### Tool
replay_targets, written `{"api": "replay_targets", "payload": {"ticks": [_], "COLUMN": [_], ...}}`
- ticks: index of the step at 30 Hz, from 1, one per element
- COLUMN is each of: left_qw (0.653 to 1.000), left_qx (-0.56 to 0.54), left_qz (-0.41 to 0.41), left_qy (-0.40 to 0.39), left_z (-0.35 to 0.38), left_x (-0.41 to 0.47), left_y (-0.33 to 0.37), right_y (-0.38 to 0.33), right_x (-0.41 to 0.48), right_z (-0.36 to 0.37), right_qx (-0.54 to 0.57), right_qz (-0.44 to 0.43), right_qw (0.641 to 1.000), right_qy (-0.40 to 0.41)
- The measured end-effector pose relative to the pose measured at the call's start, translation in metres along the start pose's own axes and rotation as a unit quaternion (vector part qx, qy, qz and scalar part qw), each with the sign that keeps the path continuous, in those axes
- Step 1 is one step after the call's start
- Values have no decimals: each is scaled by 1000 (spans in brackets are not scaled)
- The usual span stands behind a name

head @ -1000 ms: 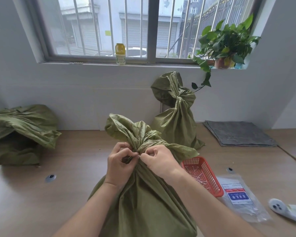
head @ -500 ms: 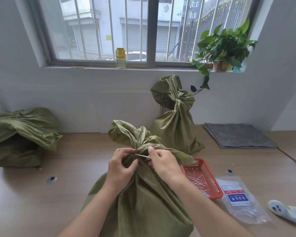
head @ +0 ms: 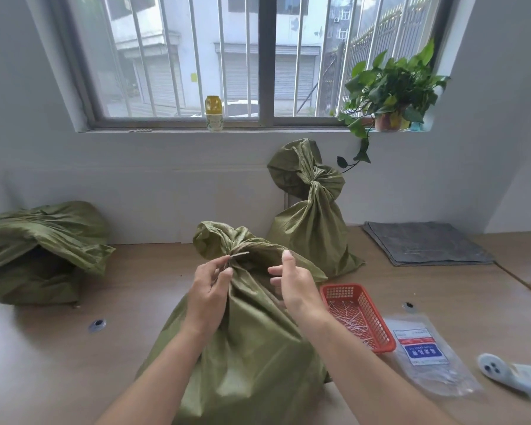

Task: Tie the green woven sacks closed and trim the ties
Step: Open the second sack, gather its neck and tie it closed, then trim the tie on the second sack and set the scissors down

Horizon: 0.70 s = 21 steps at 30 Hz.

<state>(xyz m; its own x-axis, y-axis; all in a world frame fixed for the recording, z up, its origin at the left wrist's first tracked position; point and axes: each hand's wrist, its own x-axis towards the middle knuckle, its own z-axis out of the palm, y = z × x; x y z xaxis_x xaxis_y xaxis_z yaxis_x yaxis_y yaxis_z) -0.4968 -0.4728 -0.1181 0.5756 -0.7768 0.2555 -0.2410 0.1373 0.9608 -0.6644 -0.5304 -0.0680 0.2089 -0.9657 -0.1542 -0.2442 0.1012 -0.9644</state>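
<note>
- The green woven sack [head: 246, 348] stands on the wooden desk [head: 59, 363], its gathered neck cinched by a thin pale tie [head: 239, 255].
- Left hand [head: 210, 289]: fingertips at that neck beside the tie (pinching or only touching, I cannot tell).
- Right hand [head: 296, 286] hovers alongside, fingers loose, holding nothing.

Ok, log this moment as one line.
near sack: neck cinched | tie tail: untrimmed | left hand: at neck, hold unclear | right hand: open

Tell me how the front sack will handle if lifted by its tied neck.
Probably floppy: the near sack shows deep folds and creases below its cinched neck. It likely has some weight, since its body bulges and sits broad on the table. The woven cloth looks glossy, so a grip may slip.
</note>
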Motion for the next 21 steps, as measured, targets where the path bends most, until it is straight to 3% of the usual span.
{"api": "replay_targets", "payload": {"ticks": [6, 11, 21], "left_qw": [996, 994, 988], "left_qx": [36, 25, 3], "left_qz": [-57, -99, -74], "left_qy": [-65, -49, -136], "left_z": [1, -1, -1], "left_x": [-13, -23, -30], "left_y": [7, 12, 33], "right_y": [6, 9, 9], "right_x": [-12, -20, -53], "right_z": [-5, -9, 0], "right_qx": [-33, -22, -35], "right_qz": [-20, -19, -10], "right_qw": [999, 999, 999], "right_qy": [-15, -17, 37]}}
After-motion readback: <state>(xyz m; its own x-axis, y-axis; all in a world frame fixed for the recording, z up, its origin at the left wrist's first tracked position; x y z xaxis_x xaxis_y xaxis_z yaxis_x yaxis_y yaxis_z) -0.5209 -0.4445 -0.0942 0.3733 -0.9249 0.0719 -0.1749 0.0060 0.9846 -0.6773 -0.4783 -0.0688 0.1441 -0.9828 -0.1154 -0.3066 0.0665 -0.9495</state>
